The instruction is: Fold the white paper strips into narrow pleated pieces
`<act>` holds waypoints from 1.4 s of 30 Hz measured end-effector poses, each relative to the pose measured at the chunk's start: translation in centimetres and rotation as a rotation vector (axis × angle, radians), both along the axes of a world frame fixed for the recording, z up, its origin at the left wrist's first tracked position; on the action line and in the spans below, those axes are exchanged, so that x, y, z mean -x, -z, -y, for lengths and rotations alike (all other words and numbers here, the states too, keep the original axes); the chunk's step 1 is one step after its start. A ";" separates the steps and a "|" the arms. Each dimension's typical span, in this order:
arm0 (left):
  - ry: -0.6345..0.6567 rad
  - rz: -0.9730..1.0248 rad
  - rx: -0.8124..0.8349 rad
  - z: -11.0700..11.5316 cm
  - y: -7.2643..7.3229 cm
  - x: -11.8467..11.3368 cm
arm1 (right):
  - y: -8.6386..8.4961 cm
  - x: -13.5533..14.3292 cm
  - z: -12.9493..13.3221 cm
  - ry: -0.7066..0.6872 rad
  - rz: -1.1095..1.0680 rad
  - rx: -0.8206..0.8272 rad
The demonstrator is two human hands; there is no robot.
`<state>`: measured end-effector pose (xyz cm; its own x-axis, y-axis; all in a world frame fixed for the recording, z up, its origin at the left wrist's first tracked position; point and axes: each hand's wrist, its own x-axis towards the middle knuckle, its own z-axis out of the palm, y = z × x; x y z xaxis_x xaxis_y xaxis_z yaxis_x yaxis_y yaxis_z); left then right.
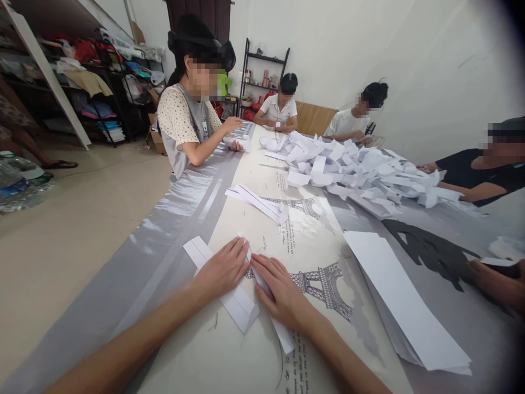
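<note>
A narrow folded white paper strip (pixel 283 335) lies slantwise on the table under my right hand (pixel 281 287), whose fingers are close together and press along it. My left hand (pixel 225 266) has its fingertips bent down at the strip's far end, nearly touching the right fingertips. Beneath my left hand a wider creased white paper (pixel 240 309) lies flat, its upper corner showing past the wrist. Farther up the table are several folded strips (pixel 258 202) in a loose bunch.
A stack of white sheets (pixel 414 306) lies to the right. Beyond it is a large heap of folded papers (pixel 353 167) on the printed tablecloth (pixel 324 235). Several people sit around the table, one at the left edge holding paper (pixel 238 142). Another person's hand (pixel 498 282) is at far right.
</note>
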<state>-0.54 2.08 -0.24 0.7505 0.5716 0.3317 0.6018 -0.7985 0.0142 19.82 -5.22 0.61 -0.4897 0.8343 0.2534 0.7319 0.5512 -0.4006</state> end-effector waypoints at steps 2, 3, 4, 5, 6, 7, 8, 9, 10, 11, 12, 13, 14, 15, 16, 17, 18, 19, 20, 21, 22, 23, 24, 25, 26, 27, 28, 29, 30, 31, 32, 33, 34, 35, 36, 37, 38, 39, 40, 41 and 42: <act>-0.012 -0.019 0.011 0.0 -0.4 0.1 | 0.1 0.0 0.0 0.003 0.020 0.007; -0.021 -0.023 0.020 0.0 -0.4 0.1 | 0.1 0.0 0.0 0.006 0.029 0.010; -0.032 -0.019 0.032 0.0 -0.4 0.1 | 0.1 0.0 0.0 0.009 0.036 0.012; -0.041 -0.005 0.045 -0.1 -0.2 0.2 | 0.1 0.0 0.1 0.010 0.041 0.012; -0.048 0.016 0.060 -0.2 -0.1 0.2 | 0.0 0.0 0.1 0.012 0.045 0.012; -0.052 0.037 0.072 -0.3 0.2 0.2 | 0.0 0.0 0.1 0.012 0.048 0.010; -0.053 0.053 0.079 -0.4 0.4 0.3 | 0.0 0.0 0.2 0.011 0.051 0.007; -0.052 0.061 0.083 -0.5 0.6 0.3 | 0.0 0.1 0.2 0.011 0.054 0.005; -0.050 0.061 0.084 -0.6 0.8 0.3 | 0.0 0.1 0.2 0.010 0.058 0.004; -0.049 0.055 0.085 -0.7 1.0 0.3 | 0.0 0.1 0.2 0.007 0.063 0.005; -0.048 0.050 0.087 -0.8 1.0 0.4 | -0.1 0.1 0.1 0.005 0.068 0.004; -0.047 0.046 0.091 -0.8 1.0 0.4 | -0.1 0.1 0.1 0.004 0.074 0.005; -0.045 0.042 0.098 -0.9 1.0 0.5 | -0.1 0.0 0.1 0.002 0.080 0.006; -0.043 0.037 0.106 -0.9 0.9 0.5 | -0.1 -0.1 0.1 -0.002 0.086 0.007; -0.042 0.031 0.116 -0.9 0.7 0.6 | -0.1 -0.2 0.1 -0.004 0.093 0.008; -0.042 0.022 0.127 -0.9 0.6 0.7 | -0.1 -0.4 0.3 -0.005 0.102 0.012; -0.042 0.014 0.139 -1.0 0.4 0.7 | -0.2 -0.6 0.5 -0.001 0.112 0.016; -0.041 0.009 0.152 -1.0 0.2 0.8 | -0.2 -0.8 0.9 0.005 0.122 0.016; -0.040 0.010 0.163 -1.1 0.1 0.8 | -0.3 -1.0 1.3 0.013 0.131 0.014; -0.039 0.016 0.173 -1.2 -0.1 0.8 | -0.3 -1.1 1.8 0.024 0.141 0.007; -0.038 0.025 0.182 -1.2 -0.2 0.8 | -0.4 -1.3 2.4 0.034 0.148 -0.004; -0.038 0.036 0.189 -1.3 -0.3 0.8 | -0.5 -1.4 2.9 0.039 0.155 -0.017; -0.041 0.045 0.194 -1.3 -0.4 0.7 | -0.5 -1.4 3.5 0.043 0.161 -0.027; -0.048 0.051 0.197 -1.4 -0.4 0.6 | -0.6 -1.4 4.0 0.044 0.167 -0.034; -0.060 0.054 0.196 -1.3 -0.4 0.4 | -0.6 -1.4 4.4 0.044 0.174 -0.039; -0.077 0.057 0.192 -1.3 -0.3 0.2 | -0.5 -1.4 4.8 0.041 0.180 -0.043; -0.097 0.058 0.188 -1.2 -0.2 0.1 | -0.4 -1.3 5.2 0.040 0.187 -0.048; -0.118 0.061 0.184 -1.0 -0.1 -0.1 | -0.3 -1.3 5.5 0.041 0.192 -0.056; -0.136 0.063 0.182 -0.9 0.0 -0.3 | -0.2 -1.3 5.7 0.044 0.195 -0.069; -0.151 0.065 0.183 -0.8 0.2 -0.4 | 0.0 -1.3 6.0 0.048 0.196 -0.082; -0.160 0.064 0.187 -0.6 0.3 -0.5 | 0.2 -1.4 6.3 0.053 0.194 -0.097; -0.165 0.063 0.192 -0.5 0.4 -0.6 | 0.4 -1.4 6.5 0.059 0.190 -0.112; -0.168 0.061 0.196 -0.5 0.5 -0.6 | 0.6 -1.5 6.8 0.066 0.183 -0.128; -0.171 0.060 0.200 -0.4 0.5 -0.7 | 0.8 -1.6 7.0 0.073 0.173 -0.144; -0.173 0.058 0.203 -0.4 0.5 -0.7 | 1.0 -1.6 7.3 0.083 0.161 -0.160; -0.178 0.057 0.203 -0.4 0.5 -0.7 | 1.2 -1.6 7.5 0.095 0.147 -0.173; -0.183 0.056 0.203 -0.4 0.5 -0.7 | 1.4 -1.6 7.8 0.107 0.133 -0.187; -0.189 0.055 0.203 -0.4 0.5 -0.7 | 1.7 -1.6 8.1 0.121 0.121 -0.196; -0.194 0.054 0.205 -0.4 0.5 -0.7 | 1.8 -1.6 8.3 0.135 0.112 -0.203; -0.197 0.054 0.206 -0.3 0.5 -0.8 | 2.0 -1.6 8.6 0.151 0.106 -0.207; -0.200 0.055 0.208 -0.3 0.5 -0.8 | 2.2 -1.5 8.8 0.168 0.102 -0.208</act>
